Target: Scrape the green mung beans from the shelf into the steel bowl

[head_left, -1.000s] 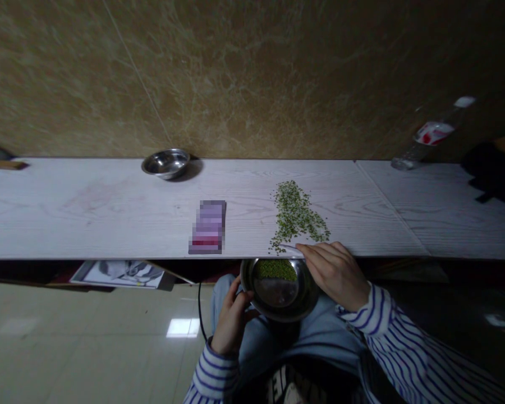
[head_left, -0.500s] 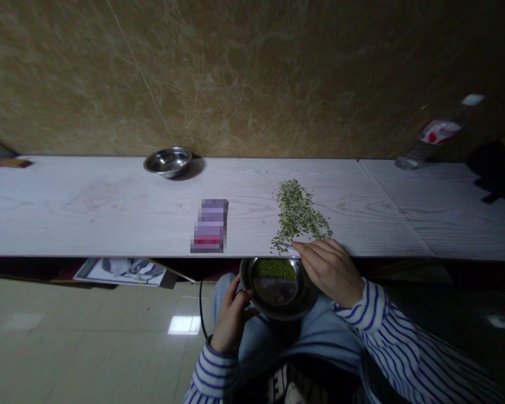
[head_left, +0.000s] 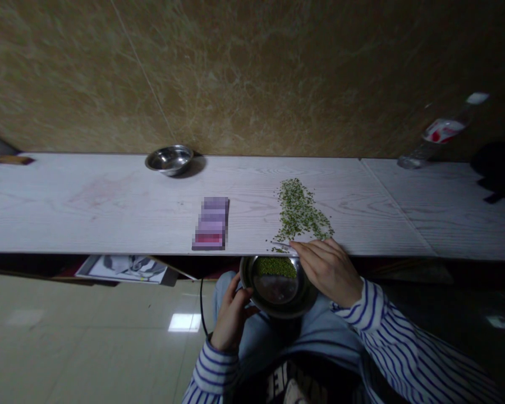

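Observation:
Below the table's front edge, a steel bowl (head_left: 278,310) sits over my lap with a heap of small green beans (head_left: 276,267) inside. My left hand (head_left: 231,317) grips its left rim, thumb on top. My right hand (head_left: 326,268) is at the table edge above the bowl's right side, pinching a thin, pale, shiny tool (head_left: 281,245) whose exact kind I cannot make out. The tool lies low over the tabletop, pointing left, at the near end of a spread of loose green beans (head_left: 297,207).
A second steel bowl (head_left: 169,161) stands by the wall. A blurred purple phone-like slab (head_left: 211,223) lies left of the beans. A plastic bottle (head_left: 441,132) stands back right, near a dark object (head_left: 494,171). An open drawer (head_left: 122,269) juts out below the table (head_left: 88,207).
The tool's tip has slid slightly left along the table edge, and a few beans near it have shifted left. My left hand still grips the bowl. The view has shifted a little.

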### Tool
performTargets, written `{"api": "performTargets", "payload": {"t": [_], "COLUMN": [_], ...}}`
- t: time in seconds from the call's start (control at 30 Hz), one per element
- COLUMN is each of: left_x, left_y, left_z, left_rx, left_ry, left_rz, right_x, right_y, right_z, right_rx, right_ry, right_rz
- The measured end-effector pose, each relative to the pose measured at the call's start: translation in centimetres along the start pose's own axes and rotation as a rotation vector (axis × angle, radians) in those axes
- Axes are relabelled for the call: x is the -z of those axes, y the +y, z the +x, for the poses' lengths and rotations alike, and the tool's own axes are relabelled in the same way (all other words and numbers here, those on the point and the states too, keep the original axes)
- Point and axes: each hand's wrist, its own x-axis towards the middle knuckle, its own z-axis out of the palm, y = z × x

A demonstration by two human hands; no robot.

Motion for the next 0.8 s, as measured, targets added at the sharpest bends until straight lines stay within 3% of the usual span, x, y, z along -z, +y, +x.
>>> {"api": "performTargets", "payload": {"t": [0.2, 0.4, 0.8], "left_x": [0.2, -0.2, -0.2], "left_y": [-0.3, 0.0, 0.2], "left_z": [0.3, 0.0, -0.1], "left_rx": [-0.005, -0.019, 0.001], "left_ry": [-0.058, -0.04, 0.012], "left_rz": [0.022, 0.014, -0.017], "right_x": [0.0, 0.2, -0.4], "right_y": [-0.7, -1.6, -0.3], "right_z": [-0.1, 0.1, 0.4], "right_rx": [0.009, 0.037, -0.09], "right_ry": [-0.003, -0.003, 0.013], "right_rz": [0.019, 0.052, -0.039]}}
